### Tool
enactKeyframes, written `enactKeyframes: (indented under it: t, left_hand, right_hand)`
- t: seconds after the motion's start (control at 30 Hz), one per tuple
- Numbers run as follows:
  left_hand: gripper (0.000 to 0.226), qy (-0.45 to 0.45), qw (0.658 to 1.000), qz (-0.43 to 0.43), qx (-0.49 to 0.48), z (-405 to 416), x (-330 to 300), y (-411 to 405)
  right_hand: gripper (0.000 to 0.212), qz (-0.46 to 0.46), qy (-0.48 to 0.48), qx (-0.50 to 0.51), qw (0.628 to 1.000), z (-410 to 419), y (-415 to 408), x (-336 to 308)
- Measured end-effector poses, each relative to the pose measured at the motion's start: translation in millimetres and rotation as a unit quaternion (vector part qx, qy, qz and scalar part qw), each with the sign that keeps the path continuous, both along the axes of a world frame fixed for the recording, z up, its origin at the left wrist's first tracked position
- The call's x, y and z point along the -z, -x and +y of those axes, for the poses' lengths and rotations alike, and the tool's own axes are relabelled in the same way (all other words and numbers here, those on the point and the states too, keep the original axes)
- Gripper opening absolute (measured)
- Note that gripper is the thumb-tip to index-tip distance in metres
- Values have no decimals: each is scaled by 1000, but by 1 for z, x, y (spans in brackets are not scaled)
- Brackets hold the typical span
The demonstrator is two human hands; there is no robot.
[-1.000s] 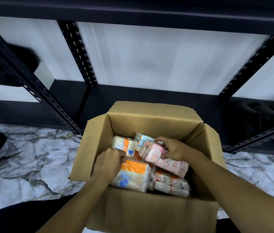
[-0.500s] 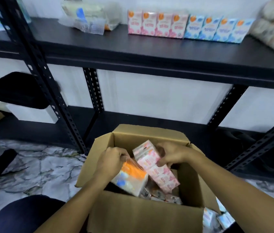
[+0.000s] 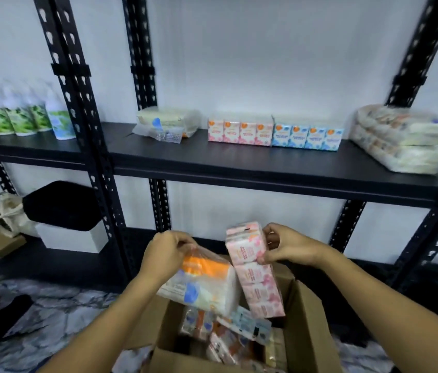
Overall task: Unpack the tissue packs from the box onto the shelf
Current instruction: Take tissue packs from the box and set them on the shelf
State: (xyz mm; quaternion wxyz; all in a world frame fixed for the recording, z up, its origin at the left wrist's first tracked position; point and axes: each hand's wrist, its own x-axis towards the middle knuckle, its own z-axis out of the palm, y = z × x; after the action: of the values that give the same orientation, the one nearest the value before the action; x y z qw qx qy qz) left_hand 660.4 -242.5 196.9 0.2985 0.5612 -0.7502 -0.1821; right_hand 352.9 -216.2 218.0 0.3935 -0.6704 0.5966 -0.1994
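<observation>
Above the box [image 3: 301, 332], both packs are lifted — left hand [image 3: 164, 255] fingers pinch the orange pack's [image 3: 201, 286] wrapper top; right hand [image 3: 290, 247] fingers clamp the pink pack [image 3: 253, 267], long axis upright. Shelf [image 3: 239, 162] lies ahead and higher — right hand looks nearer the pink row.

A stockroom or small shop storage area is indicated. Black slotted-angle steel shelving [image 3: 239, 162] is set against a plain white wall [image 3: 266, 63]. Retail goods are arranged in rows on it — pink tissue packs [image 3: 239, 133], blue tissue packs [image 3: 308, 137], green-labelled bottles [image 3: 24, 119] and stacked wrapped bundles [image 3: 403, 138]. An open cardboard carton [image 3: 304, 332] of mixed packs is placed on a marble-patterned floor [image 3: 51, 313].
</observation>
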Motion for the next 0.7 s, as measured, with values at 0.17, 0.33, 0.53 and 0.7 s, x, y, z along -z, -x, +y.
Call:
enactKeyframes:
  t: [0.17, 0.33, 0.53, 0.7]
  left_hand:
    - [19, 43, 999, 3, -8, 0, -70, 8]
    - [16, 102, 994, 31, -24, -4, -141, 8]
    - [14, 169, 985, 21, -39, -5, -224, 14]
    - [19, 192, 979, 39, -46, -19, -274, 19]
  right_hand:
    - [62, -2, 108, 33, 994, 13, 2, -68]
    - [75, 0, 236, 63, 970, 30, 2, -133]
    - [71, 18, 370, 114, 922, 36, 2, -202]
    - [76, 99, 471, 163, 861, 17, 2, -236]
